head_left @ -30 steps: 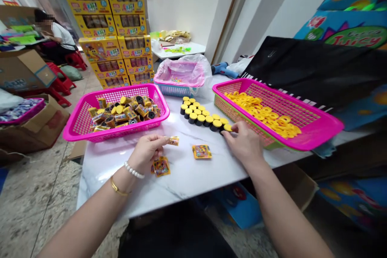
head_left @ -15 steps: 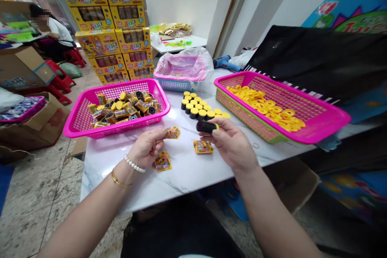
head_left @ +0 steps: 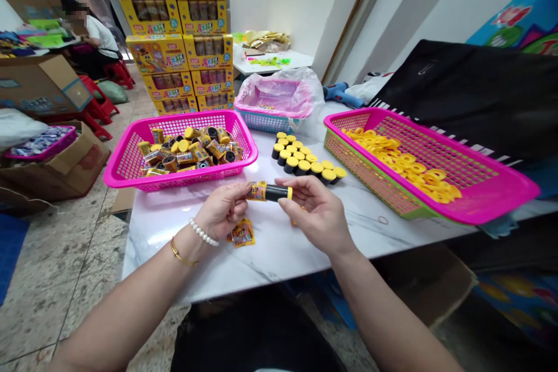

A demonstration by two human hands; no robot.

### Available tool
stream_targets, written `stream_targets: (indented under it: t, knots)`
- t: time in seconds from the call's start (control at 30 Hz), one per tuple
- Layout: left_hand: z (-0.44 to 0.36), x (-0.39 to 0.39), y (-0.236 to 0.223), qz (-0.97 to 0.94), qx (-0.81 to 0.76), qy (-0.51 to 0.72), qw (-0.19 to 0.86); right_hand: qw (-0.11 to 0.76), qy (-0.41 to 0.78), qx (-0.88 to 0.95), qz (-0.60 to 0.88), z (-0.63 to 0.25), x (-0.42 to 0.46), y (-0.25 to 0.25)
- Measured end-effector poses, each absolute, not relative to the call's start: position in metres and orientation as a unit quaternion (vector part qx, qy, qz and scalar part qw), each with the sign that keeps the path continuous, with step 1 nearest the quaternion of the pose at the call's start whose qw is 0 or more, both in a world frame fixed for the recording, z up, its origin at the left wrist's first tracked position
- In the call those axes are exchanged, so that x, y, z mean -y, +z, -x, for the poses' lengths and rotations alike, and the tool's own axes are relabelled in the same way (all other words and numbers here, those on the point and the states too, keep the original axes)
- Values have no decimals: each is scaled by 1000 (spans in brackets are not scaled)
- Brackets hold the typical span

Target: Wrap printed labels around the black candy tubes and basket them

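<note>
My left hand [head_left: 224,209] pinches a yellow printed wrapper sleeve [head_left: 257,190] above the white table. In my right hand [head_left: 320,212], between thumb and fingers, is a small black tube with a yellow cap [head_left: 276,193], held level. The tube's black end meets the sleeve's opening and looks partly inside it. Below my left hand lie a few flat printed wrappers [head_left: 243,233]. Another wrapper on the table is mostly hidden by my right hand. Just beyond, several black tubes with yellow caps [head_left: 303,167] stand upright in close rows.
A pink basket [head_left: 131,177] of wrapped tubes stands left. On the right, a pink basket [head_left: 492,203] holds yellow rings. A plastic-lined basket [head_left: 265,122] and a blue tool [head_left: 342,95] sit behind. Yellow boxes [head_left: 209,61] are stacked at the back; a person [head_left: 98,40] sits far left.
My right hand has picked a capped tube from the front of the rows and brought it left to the sleeve. My left hand has kept hold of the sleeve, which now opens around the tube's end.
</note>
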State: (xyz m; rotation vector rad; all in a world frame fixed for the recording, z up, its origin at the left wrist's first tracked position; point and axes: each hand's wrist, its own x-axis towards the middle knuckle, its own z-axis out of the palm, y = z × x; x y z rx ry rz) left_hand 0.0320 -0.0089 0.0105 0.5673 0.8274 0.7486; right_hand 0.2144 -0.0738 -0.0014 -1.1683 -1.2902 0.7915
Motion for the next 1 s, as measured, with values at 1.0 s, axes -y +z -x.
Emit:
stream_targets:
  t: [1.0]
  knots:
    - [-26,6,-1,-402,-349,332,779,612,477,415,475,-211,58,-6]
